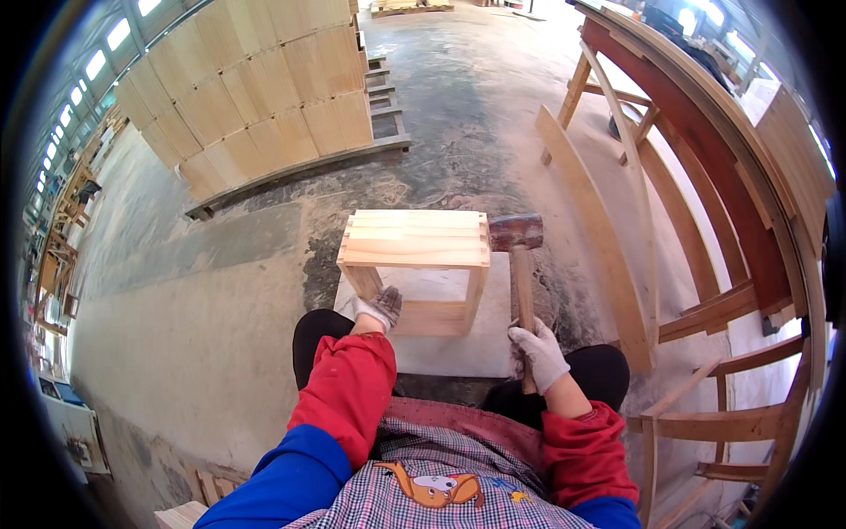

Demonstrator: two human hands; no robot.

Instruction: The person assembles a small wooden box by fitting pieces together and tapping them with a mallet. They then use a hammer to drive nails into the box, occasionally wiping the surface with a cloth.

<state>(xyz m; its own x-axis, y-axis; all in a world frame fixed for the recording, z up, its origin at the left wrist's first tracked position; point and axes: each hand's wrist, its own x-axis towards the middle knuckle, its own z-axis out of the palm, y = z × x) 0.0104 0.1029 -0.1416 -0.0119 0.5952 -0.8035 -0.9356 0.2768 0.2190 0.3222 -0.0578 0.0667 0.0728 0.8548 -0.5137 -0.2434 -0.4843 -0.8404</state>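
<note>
An open wooden box frame [414,238] of pale boards, with interlocking corner joints, stands in front of me on a light flat slab [489,344]. My gloved left hand [381,309] is at its lower left side, fingers closed about the left board; part of the grip is hidden. In my gloved right hand [540,354] is a mallet [523,282], held by its wooden handle. The mallet's dark reddish-brown head is up beside the frame's top right corner. Whether head and wood touch, I cannot tell.
A tall stack of pale wooden boxes [256,97] rests on a pallet [308,169] at the far left. Along the right stand a large brown wooden structure [705,132] and a leaning curved board [595,229]. Concrete floor [176,309] spreads around me, dusty in places.
</note>
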